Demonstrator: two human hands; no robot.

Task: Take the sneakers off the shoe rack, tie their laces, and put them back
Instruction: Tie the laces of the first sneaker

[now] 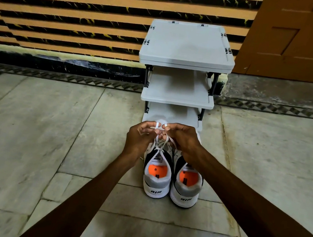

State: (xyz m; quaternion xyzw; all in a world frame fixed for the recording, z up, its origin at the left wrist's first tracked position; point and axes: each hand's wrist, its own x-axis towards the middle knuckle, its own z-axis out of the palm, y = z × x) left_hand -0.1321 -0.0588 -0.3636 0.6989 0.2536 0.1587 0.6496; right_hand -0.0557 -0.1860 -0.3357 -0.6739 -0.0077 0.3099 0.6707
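Two white, grey and black sneakers with orange insoles stand side by side on the stone floor, heels toward me: the left sneaker (156,180) and the right sneaker (186,189). Both my hands are raised over the left sneaker's tongue. My left hand (139,138) and my right hand (182,140) each pinch a strand of its white lace (159,125), which forms a loop between my fingertips. The toes of both sneakers are hidden behind my hands. The grey three-tier shoe rack (186,60) stands just beyond, against the wall.
A striped orange and black wall runs behind the rack. A brown wooden door (303,38) is at the right. A raised dark threshold strip (76,79) lies along the wall base. Stone floor tiles (49,133) spread around the sneakers.
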